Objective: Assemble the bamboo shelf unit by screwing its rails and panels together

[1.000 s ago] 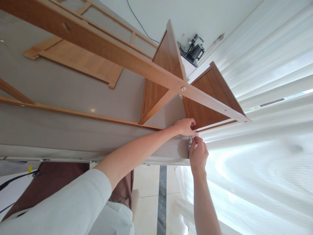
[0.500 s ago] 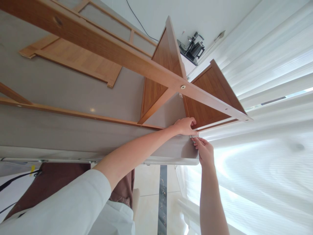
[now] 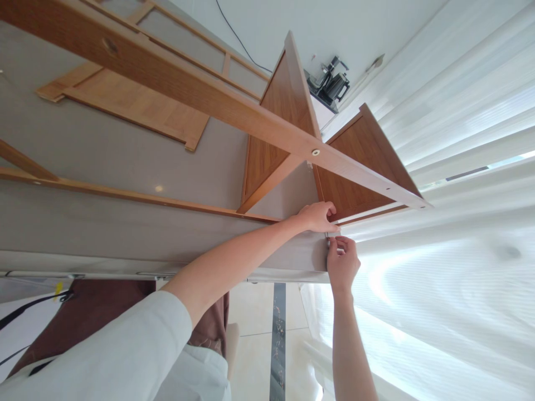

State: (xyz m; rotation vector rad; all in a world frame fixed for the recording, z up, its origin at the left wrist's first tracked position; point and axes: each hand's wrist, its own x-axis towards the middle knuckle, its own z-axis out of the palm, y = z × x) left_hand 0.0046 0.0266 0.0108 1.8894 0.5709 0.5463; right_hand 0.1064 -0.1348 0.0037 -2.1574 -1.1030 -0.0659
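Here's the end panel (image 3: pixel 368 159), standing at the right end of the wooden frame, its near lower corner right at the left hand (image 3: pixel 316 217), which grips that corner, thumb one side, curled fingers the other. From there the panel's lower edge slants off toward the curtain (image 3: pixel 426 301), so its bulk lies beyond and to the right of both hands. The left is the nearer; the right hand (image 3: pixel 343 262) sits just below, at the bench's end, fingertips drawn together, and whether they pinch anything I can't tell. The lower rail (image 3: pixel 159 196) runs in from the left, under the left forearm; the upper rail (image 3: pixel 234 111) slants overhead. Further out, a loose panel (image 3: pixel 137 108) lies flat on the grey bench (image 3: pixel 204 161), and beyond, a black kettle (image 3: pixel 335 86).
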